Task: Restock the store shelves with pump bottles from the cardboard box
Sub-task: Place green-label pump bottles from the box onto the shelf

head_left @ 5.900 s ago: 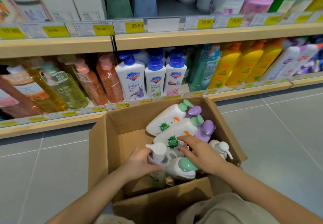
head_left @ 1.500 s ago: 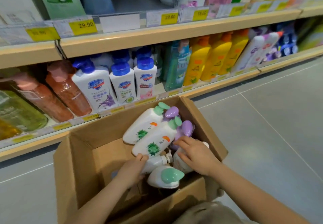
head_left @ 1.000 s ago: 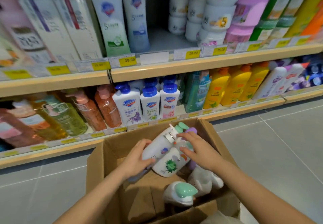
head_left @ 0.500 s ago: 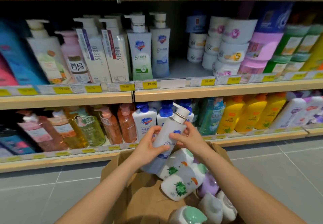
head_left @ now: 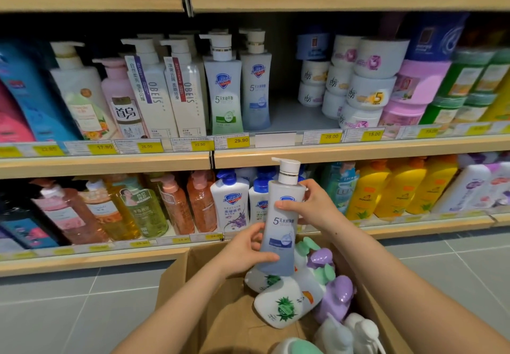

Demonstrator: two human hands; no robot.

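head view: pump bottle [head_left: 280,224], moments ago low in the cardboard box [head_left: 378,315], now upright, left hand [head_left: 247,254] and right hand [head_left: 313,206] fingers grasping it; ready for shelving

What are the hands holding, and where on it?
A blue pump bottle: left hand grips its lower body, right hand its upper body.

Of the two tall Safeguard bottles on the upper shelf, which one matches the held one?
The right one, the blue-label bottle; its neighbour has green.

Yellow price tags [head_left: 240,140] line shelf edges; white jars [head_left: 367,96] stacked; grey floor tiles [head_left: 69,312].
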